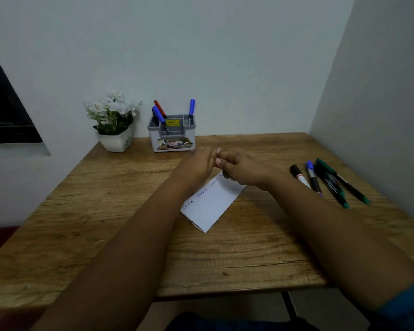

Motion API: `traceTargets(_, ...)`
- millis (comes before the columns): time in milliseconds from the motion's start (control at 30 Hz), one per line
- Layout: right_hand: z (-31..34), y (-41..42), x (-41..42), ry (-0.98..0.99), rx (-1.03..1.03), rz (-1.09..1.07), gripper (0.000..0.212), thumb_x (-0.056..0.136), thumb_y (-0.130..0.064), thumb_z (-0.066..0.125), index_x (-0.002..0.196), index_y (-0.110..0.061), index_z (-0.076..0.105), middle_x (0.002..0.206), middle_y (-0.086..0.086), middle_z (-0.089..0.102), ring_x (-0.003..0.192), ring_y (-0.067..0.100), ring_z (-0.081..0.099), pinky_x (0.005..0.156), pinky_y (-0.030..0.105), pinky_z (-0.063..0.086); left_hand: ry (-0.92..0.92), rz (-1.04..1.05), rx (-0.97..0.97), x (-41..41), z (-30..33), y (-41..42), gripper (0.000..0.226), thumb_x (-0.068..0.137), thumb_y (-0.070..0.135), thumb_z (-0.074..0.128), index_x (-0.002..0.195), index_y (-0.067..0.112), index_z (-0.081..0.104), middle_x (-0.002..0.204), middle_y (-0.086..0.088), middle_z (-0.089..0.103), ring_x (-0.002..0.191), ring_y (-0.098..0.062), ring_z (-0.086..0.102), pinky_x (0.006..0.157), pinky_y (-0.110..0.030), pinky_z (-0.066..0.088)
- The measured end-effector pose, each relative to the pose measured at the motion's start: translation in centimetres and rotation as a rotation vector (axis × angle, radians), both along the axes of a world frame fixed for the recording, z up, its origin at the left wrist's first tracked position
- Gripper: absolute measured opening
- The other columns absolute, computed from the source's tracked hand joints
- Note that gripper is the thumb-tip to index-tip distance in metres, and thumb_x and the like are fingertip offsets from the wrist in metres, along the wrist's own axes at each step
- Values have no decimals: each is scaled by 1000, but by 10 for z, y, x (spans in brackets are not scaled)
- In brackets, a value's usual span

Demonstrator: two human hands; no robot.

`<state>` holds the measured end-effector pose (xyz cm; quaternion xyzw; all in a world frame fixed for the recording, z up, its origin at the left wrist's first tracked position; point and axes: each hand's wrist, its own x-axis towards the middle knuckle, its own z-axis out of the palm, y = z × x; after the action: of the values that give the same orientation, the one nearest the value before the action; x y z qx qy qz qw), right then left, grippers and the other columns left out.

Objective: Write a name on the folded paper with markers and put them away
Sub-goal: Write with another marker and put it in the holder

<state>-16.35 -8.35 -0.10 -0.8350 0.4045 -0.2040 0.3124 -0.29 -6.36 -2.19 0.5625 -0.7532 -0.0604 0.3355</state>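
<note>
Forearms: two bare forearms reached up from the bottom edge over the near half of the wooden table [129,211], converging above its middle.
Left hand: left hand [196,163] was curled, knuckles up, fingertips meeting those of the other hand; whether anything lay inside the curl could not be told.
Right hand: right hand [242,170] was likewise closed in a loose fist against the left; a marker or cap may have been pinched between the two, but none showed.
Folded paper: white folded sheet of paper [213,204] lay flat and slantwise on the table, its far corner under the right hand; a name was written several times in a row along its left edge.
Loose markers: four markers [328,182] lay side by side to the right of the paper, near the wall: one black-capped, one blue-capped, two green; all appeared capped.
Holder: grey-and-white plastic desk organiser [172,133] stood at the back edge, holding a red marker and two blue ones upright.
Plant: white flowers in a white pot [115,123] stood just left of the organiser.
Progress: judged well along, as the writing looked largely done.
Remaining: judged to be returning the four loose markers to the organiser.
</note>
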Motion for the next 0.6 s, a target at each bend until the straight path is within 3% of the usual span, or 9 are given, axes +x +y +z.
traceTargets(67,-3,-1,2,11,-47,0,23,105,-31,39,98,-24,59,76,-2,57,67,6,50,65,25,39,-14,20,-19,0,-1,0,41,103,36,32,88,10,58,79,-8,59,73,-24,56,65,-39,43)
traceTargets(133,-5,-1,3,18,-125,-12,26,105,-29,39,104,-17,62,78,-1,58,69,3,51,66,18,41,-47,59,-57,0,-2,0,40,103,37,31,88,11,58,79,-8,59,72,-24,55,64,-39,43)
traceTargets(267,-12,-1,3,27,-336,46,19,103,-21,46,86,-24,54,72,-10,56,62,-3,48,61,6,35,-89,123,-144,2,-5,-2,41,103,39,31,88,14,59,77,-4,60,70,-21,55,63,-39,46)
traceTargets(333,-14,-5,1,68,-394,59,7,99,-20,53,95,-21,59,78,-10,57,64,-5,48,63,4,35,-73,150,-162,3,-5,-2,43,102,43,29,84,17,58,73,-1,58,67,-19,54,61,-38,47)
traceTargets(467,-17,-6,0,47,-463,71,13,97,-17,56,107,-11,63,78,-17,52,67,-3,49,64,4,35,-68,139,-120,5,-3,0,50,99,54,27,76,24,60,66,5,58,63,-12,56,60,-37,49)
traceTargets(600,-23,-2,3,38,-480,71,19,100,-21,50,110,-13,64,82,-12,56,67,0,49,61,11,35,-34,114,11,5,-2,5,53,99,55,29,74,24,64,68,5,62,67,-11,59,67,-35,50)
